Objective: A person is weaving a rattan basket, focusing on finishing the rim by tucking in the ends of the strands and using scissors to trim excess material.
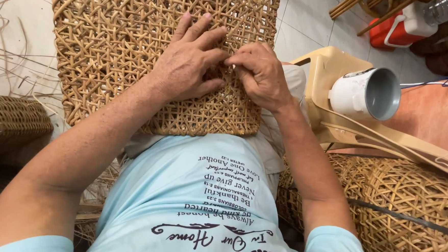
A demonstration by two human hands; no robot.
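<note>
A tan open-weave rattan panel (121, 44) rests on my lap and reaches away from me. My left hand (189, 63) lies flat on it with fingers spread, pressing the weave down. Beside it, my right hand (260, 74) has its fingers curled and pinches a thin rattan strand at the panel's surface, where the two hands meet. Both hands touch the panel near its right side. The strand's far end is hidden under the fingers.
A white and grey mug (366, 92) lies on its side on a beige plastic chair (324, 70) to the right. Woven baskets sit at lower right (408, 212) and left (9, 120). Loose rattan strips (8, 53) lie on the tiled floor; a red-and-white jug (398, 28) stands far right.
</note>
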